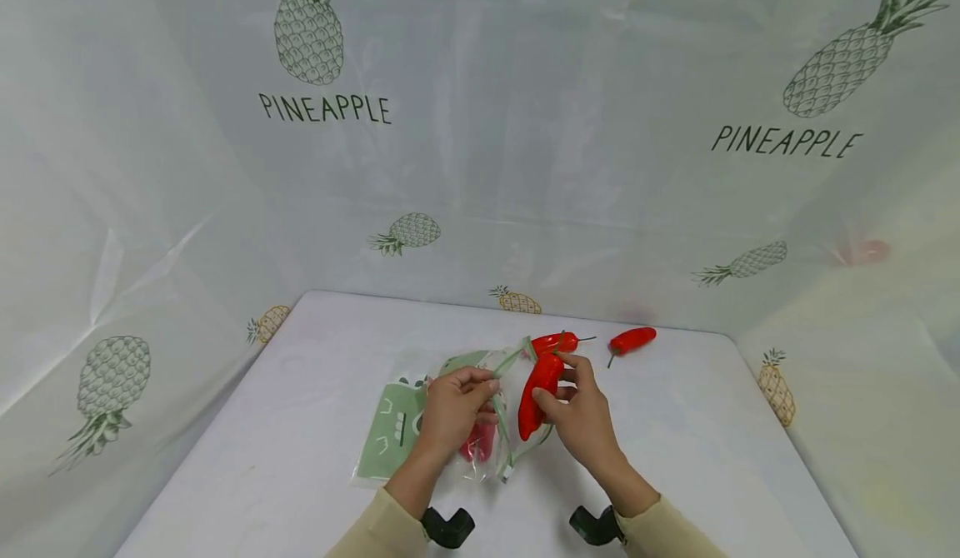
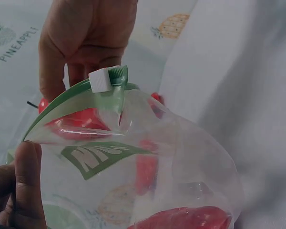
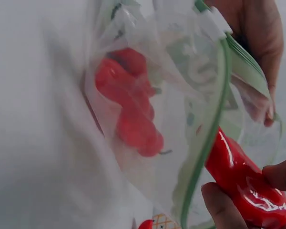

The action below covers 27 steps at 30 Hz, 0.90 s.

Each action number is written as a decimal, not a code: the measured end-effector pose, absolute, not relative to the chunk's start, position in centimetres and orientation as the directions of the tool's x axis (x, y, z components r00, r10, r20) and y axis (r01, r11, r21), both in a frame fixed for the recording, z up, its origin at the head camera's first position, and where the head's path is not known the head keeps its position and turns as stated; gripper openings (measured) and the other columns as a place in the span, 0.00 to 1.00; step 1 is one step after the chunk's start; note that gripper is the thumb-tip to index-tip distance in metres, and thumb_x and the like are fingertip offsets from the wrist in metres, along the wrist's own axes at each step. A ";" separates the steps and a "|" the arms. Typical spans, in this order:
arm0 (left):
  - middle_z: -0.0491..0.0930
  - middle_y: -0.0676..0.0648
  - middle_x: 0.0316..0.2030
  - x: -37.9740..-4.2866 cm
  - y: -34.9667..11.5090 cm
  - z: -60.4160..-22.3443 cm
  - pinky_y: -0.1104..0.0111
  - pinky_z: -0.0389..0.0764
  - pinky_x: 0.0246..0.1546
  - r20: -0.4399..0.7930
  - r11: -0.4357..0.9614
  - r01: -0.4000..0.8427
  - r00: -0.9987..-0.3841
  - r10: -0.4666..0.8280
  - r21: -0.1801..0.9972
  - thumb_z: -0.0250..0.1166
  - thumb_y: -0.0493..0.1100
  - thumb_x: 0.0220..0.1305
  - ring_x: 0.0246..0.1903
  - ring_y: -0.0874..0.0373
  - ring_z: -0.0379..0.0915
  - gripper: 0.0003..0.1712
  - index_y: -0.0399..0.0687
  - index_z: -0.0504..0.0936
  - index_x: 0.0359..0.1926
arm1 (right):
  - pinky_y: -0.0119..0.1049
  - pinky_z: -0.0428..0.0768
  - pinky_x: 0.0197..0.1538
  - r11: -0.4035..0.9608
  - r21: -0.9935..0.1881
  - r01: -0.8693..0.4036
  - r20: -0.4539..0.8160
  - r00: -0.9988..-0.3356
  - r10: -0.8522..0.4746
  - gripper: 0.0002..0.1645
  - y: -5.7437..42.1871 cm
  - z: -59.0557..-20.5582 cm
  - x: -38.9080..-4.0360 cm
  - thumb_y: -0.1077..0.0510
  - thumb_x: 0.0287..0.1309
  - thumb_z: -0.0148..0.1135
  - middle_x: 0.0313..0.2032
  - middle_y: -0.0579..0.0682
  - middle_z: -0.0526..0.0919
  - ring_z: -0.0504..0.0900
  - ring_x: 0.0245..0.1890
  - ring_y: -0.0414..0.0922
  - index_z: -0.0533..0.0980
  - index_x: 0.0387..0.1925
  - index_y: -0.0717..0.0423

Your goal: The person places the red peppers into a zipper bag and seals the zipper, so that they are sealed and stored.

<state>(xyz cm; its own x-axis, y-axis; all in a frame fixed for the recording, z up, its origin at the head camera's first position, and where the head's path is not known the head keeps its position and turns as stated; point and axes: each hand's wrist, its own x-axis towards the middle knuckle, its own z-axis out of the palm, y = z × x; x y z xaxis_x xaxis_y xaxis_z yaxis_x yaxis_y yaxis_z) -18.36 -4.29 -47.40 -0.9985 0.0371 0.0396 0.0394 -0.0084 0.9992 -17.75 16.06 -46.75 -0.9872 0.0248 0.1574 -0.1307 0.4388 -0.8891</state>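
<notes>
My left hand (image 1: 457, 404) pinches the green-edged rim of a clear zip bag (image 2: 200, 162) between thumb and fingers. The bag's mouth is spread, and a white slider (image 2: 100, 80) sits at one end of the zip strip. Several red peppers (image 3: 128, 105) lie inside, blurred by the plastic. With thumb and fingers my right hand (image 1: 581, 412) holds a glossy red chili pepper (image 1: 540, 396), tilted, its tip downward at the bag's mouth. In the right wrist view, the held pepper (image 3: 243, 179) is beside the green zip edge.
Behind the bag a red pepper (image 1: 553, 342) lies on the white table (image 1: 285, 425), and another pepper (image 1: 632, 340) is farther right. A flat green-printed plastic bag (image 1: 386, 433) rests to the left. A pineapple-print curtain (image 1: 540, 166) surrounds the table's back and sides.
</notes>
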 end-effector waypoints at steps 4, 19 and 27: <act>0.89 0.43 0.35 -18.3 -4.3 -47.3 0.66 0.91 0.31 0.038 -0.020 0.037 -0.998 0.043 0.999 0.71 0.40 0.71 0.24 0.58 0.85 0.13 0.35 0.87 0.51 | 0.40 0.92 0.38 0.502 -0.848 -0.170 0.208 -0.978 0.021 0.39 15.2 -47.4 -17.6 0.60 0.64 0.73 0.59 0.62 0.80 0.84 0.48 0.53 0.63 0.70 0.54; 0.90 0.41 0.38 -18.1 -4.2 -46.5 0.65 0.92 0.32 0.078 0.003 0.078 -0.996 0.045 0.997 0.71 0.41 0.71 0.27 0.56 0.86 0.12 0.39 0.88 0.50 | 0.35 0.91 0.34 0.581 -0.793 -0.185 0.214 -0.977 -0.019 0.32 13.4 -48.4 -17.5 0.58 0.63 0.76 0.51 0.59 0.85 0.85 0.41 0.47 0.67 0.62 0.56; 0.90 0.42 0.37 -18.1 -4.1 -45.9 0.64 0.92 0.32 0.075 -0.009 0.075 -0.996 0.046 0.997 0.71 0.40 0.71 0.27 0.57 0.86 0.13 0.37 0.88 0.51 | 0.34 0.89 0.31 0.633 -0.759 -0.155 0.160 -0.986 -0.050 0.32 13.1 -48.4 -17.6 0.56 0.61 0.77 0.46 0.59 0.85 0.85 0.36 0.45 0.69 0.59 0.58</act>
